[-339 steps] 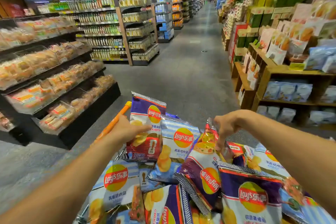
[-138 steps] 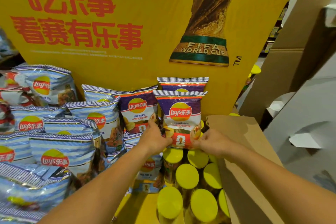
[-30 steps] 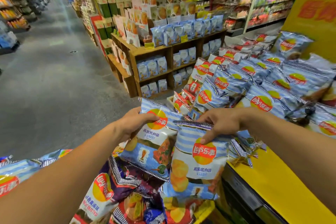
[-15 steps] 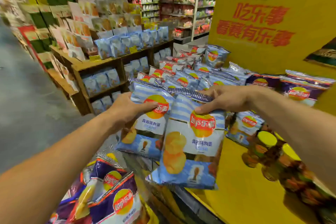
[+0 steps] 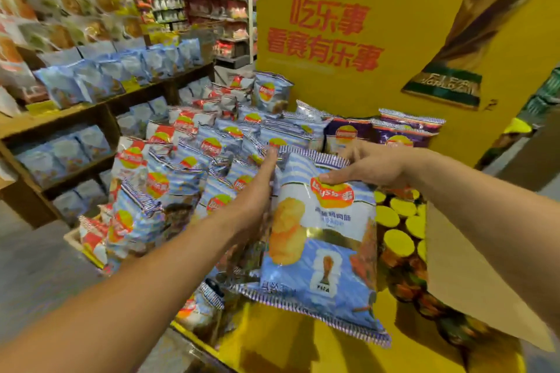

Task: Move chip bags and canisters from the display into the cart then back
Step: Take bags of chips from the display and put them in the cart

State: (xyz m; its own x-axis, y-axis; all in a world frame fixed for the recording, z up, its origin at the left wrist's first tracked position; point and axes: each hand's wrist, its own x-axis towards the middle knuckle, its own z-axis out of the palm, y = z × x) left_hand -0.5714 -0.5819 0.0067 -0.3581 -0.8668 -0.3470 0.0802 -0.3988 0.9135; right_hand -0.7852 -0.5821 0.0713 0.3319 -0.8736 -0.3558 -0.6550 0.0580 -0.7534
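My right hand (image 5: 372,169) grips the top edge of a light-blue chip bag (image 5: 321,245), which hangs over the front of the yellow display (image 5: 288,345). My left hand (image 5: 257,194) lies with straight fingers against that bag's left edge, pressed between it and the pile of blue striped chip bags (image 5: 188,160). Whether a second bag sits under the left palm is hidden. Purple chip bags (image 5: 348,133) stand at the back. Canisters with yellow lids (image 5: 397,242) stand just right of the held bag. The cart is out of view.
A tall yellow promo board (image 5: 333,85) backs the display. A brown cardboard flap (image 5: 454,275) leans over the canisters on the right. A wooden shelf unit (image 5: 75,118) with pale snack bags stands to the left across grey floor (image 5: 36,257).
I have turned from the cart toward the display. Both hands carried blue bags up to it; the left hand's bag is now out of sight and its fingers have straightened.
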